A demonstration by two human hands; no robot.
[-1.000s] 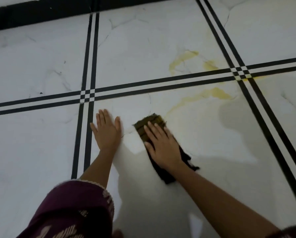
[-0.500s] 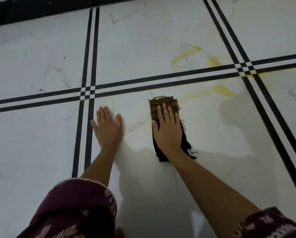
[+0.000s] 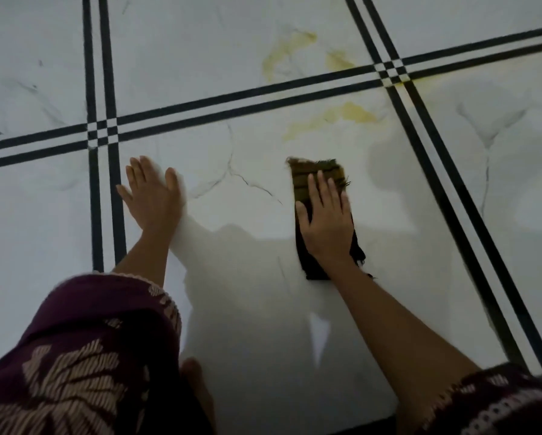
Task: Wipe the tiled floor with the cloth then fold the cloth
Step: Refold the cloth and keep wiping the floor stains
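A dark cloth [image 3: 307, 175] with an olive striped far end lies flat on the white tiled floor [image 3: 247, 277]. My right hand [image 3: 326, 215] presses down on its middle, fingers spread and pointing away from me, covering much of it. The cloth's dark near end shows behind my wrist. My left hand [image 3: 151, 196] rests flat on the tile to the left, fingers apart, holding nothing. Yellow stains [image 3: 341, 116] mark the floor just beyond the cloth, and more yellow stains [image 3: 287, 48] lie past the black lines.
Double black lines [image 3: 232, 105] cross the floor, with crossings at left [image 3: 101, 133] and upper right [image 3: 392, 70]. My maroon patterned sleeves [image 3: 84, 356] fill the lower corners. A foot [image 3: 197, 387] shows at the bottom middle.
My right hand has slid the cloth from beside my left hand out to the right and forward, turning it straight. The left hand has stayed planted.
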